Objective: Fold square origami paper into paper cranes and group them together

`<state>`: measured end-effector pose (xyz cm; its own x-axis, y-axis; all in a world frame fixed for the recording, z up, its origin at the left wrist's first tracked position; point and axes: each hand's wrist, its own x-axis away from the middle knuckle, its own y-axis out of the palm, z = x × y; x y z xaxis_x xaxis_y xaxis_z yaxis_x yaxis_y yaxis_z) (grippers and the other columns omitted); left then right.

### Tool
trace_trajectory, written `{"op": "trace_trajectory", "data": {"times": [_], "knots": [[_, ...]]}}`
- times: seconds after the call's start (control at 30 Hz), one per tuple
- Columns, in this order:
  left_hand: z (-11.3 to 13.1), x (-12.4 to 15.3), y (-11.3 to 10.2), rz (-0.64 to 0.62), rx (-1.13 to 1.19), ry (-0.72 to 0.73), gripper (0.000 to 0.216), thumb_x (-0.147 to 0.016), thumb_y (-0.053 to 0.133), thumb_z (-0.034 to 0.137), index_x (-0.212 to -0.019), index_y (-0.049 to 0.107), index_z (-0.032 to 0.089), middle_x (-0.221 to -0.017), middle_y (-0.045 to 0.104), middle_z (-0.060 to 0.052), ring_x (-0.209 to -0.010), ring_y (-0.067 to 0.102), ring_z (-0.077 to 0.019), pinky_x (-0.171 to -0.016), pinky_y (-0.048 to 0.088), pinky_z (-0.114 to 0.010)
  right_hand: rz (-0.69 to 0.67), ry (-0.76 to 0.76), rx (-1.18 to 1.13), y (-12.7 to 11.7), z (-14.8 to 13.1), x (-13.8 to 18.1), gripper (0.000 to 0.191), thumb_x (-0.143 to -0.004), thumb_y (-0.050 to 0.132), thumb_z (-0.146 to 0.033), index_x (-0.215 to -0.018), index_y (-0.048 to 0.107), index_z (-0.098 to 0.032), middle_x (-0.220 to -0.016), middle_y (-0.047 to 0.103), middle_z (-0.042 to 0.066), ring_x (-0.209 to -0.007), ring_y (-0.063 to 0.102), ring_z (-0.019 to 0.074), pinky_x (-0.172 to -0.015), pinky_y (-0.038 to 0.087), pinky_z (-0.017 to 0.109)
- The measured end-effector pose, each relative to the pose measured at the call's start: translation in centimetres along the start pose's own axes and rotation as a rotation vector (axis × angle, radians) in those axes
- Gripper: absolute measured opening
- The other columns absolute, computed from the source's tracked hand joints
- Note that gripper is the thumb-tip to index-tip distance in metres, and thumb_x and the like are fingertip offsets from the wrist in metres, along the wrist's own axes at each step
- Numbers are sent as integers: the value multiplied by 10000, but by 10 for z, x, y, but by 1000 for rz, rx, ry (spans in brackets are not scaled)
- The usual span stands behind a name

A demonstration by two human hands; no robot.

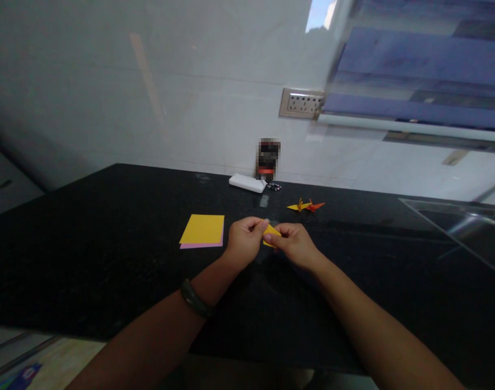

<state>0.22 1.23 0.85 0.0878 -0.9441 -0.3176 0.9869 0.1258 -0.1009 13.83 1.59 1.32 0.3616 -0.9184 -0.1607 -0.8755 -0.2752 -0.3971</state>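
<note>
In the head view, a small piece of yellow paper [273,229] was held over the middle of the counter [88,271], between its front and back edges. It was pinched from one side by the fingers of the left hand [244,241] and from the other by those of the right hand [296,245]. This piece was judged partly folded; its exact stage was hidden by the fingers. Toward the back edge, a yellow bird [300,206] and an orange bird [315,206] were seen fully shaped from paper. Beside the left hand, a yellow sheet [203,229] was laid flat and unfolded over a pink sheet [201,246].
</note>
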Motion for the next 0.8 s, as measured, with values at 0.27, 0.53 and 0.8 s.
{"op": "trace_trajectory", "data": {"times": [0.27,0.53,0.8], "knots": [[-3,0,0,34,77,-32,283,-716,533,403,-606,575,146,-495,483,31,-484,426,-84,-462,329,-198,56,5,-25,4,0,0,275,-738,512,-396,-624,550,-149,-493,465,-27,-438,399,79,-427,308,202],[0,0,-1,-9,143,-50,240,-653,613,375,-583,576,148,-507,509,36,-483,435,-81,-474,328,-207,64,12,-25,4,-2,0,281,-739,510,-398,-598,536,-156,-478,456,-30,-427,392,81,-421,297,209],[2,-3,-2,71,227,-143,280,-656,608,371,-508,541,144,-432,435,50,-438,374,-66,-463,292,-211,65,39,-46,3,-2,0,290,-745,501,-403,-602,534,-154,-477,458,-32,-427,387,78,-430,297,210]]}}
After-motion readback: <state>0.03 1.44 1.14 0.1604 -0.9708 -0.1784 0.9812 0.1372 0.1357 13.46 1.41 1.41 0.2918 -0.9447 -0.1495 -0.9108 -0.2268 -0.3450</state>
